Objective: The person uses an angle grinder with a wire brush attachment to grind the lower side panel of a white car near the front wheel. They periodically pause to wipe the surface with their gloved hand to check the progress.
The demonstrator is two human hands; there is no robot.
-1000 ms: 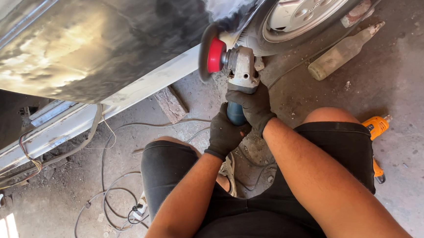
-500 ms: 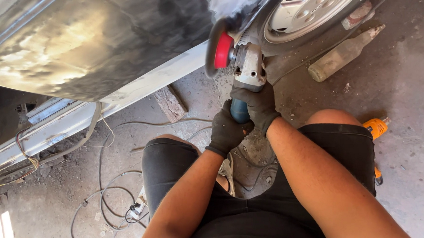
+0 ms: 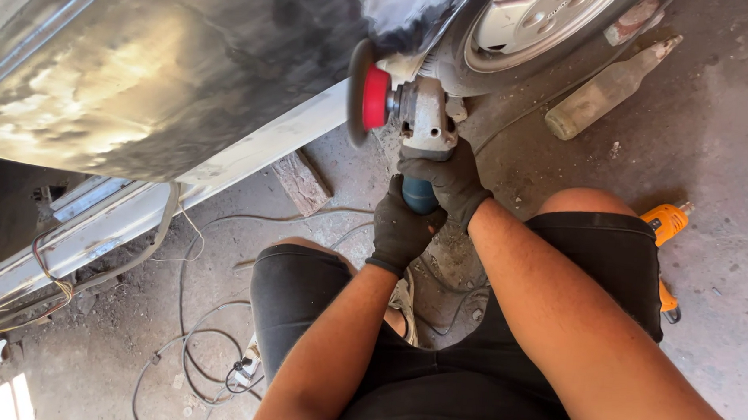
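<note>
I am holding the grey-bodied angle grinder with the red backing pad and dark disc against the bare, dull-grey metal car panel, and I am judging that keeping the disc flat with light, even pressure works best. My gloved left hand is wrapping its fingers tight around the blue rear handle while my gloved right hand is clamping the body just above, both forearms reaching forward between my knees.

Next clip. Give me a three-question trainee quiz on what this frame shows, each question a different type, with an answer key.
1. True or false: both gloved hands grip the angle grinder.
2. Which hand is nearer the red backing pad? A left hand B right hand
3. Fill in: the orange tool lies on the ___ beside the person's right leg.

Key: 1 true; 2 B; 3 floor.
</note>
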